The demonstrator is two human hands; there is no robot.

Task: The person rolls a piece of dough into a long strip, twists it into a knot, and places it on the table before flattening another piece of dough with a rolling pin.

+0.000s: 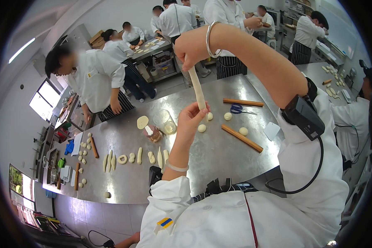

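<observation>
In the head view, the right hand (189, 49), towards 12 o'clock, pinches the upper end of a dough strip (197, 89); the left hand (190, 119), below it near the middle, has its fingers closed around the lower end. The strip hangs nearly upright over the worktop (194, 159). A light, even grip at both ends should suit soft dough; squeezing or tugging would probably thin it unevenly. The strip's lower tip is hard to make out behind the left fingers. At 8 o'clock, the row of shaped dough pieces (122, 159) runs up to the left forearm, which may hide more.
</observation>
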